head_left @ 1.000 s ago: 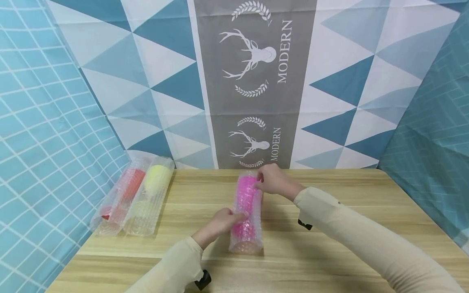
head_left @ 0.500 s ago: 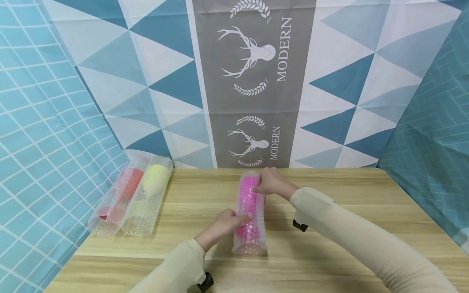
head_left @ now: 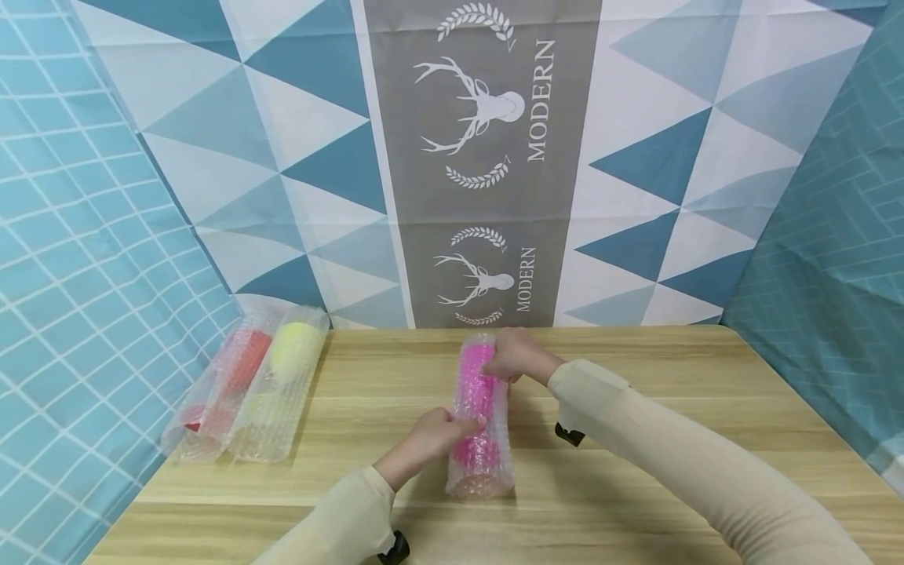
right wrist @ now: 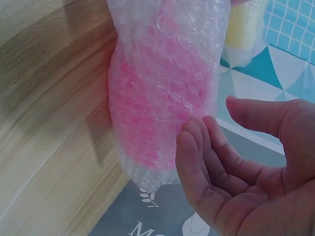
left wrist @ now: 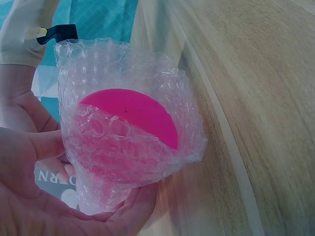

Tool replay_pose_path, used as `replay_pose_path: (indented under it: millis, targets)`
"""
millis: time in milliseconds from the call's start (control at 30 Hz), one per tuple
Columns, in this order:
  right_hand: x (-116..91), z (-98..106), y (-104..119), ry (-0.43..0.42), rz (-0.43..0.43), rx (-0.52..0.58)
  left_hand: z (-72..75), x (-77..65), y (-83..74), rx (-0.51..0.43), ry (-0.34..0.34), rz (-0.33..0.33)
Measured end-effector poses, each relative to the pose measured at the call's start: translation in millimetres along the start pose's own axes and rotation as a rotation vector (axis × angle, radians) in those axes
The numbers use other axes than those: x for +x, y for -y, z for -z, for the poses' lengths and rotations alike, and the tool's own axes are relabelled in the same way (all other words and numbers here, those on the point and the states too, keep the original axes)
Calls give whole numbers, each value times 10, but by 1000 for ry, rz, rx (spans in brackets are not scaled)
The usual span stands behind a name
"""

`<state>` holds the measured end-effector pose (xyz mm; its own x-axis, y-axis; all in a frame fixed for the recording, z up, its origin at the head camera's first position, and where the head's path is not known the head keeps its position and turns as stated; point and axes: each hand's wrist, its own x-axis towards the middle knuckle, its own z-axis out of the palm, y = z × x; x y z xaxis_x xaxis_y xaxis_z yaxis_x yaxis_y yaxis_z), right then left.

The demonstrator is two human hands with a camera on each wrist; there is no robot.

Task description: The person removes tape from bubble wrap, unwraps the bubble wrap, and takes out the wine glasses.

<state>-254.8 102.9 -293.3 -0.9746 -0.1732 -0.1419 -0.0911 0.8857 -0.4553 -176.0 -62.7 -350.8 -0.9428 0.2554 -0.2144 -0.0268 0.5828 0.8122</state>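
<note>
In the head view, a pink object [head_left: 476, 392] rolled in clear bubble wrap [head_left: 482, 480] lies lengthwise on the wooden table. A flat pink disc [left wrist: 135, 113] shows inside the roll's near end in the left wrist view, partly covered by wrap. My left hand [head_left: 434, 437] grips the roll's near half, thumb on top, fingers around the side and underneath. At the far end, my right hand [head_left: 515, 355] rests against the right side of the roll. Its fingers [right wrist: 199, 142] are loosely bent with the tips at the wrap, and the thumb stands apart from it.
Two more bubble-wrapped rolls lie side by side at the table's left edge, one with a red object [head_left: 247, 357] inside, one with a yellow object [head_left: 293, 349]. A patterned backdrop [head_left: 487, 188] rises behind the wooden table [head_left: 621, 471].
The roll has shifted slightly to the right, my left hand moving along with it. My right hand has come slightly nearer along the far end. The two rolls at left stay put.
</note>
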Motion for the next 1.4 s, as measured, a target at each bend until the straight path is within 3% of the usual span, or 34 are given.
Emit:
replay_pose_path:
  millis: [267, 1400]
  targets:
    - [39, -19, 35, 1, -41, -21, -2, 5, 9, 3, -1, 7]
    - [106, -76, 48, -38, -56, -12, 11, 1, 40, -12, -13, -8]
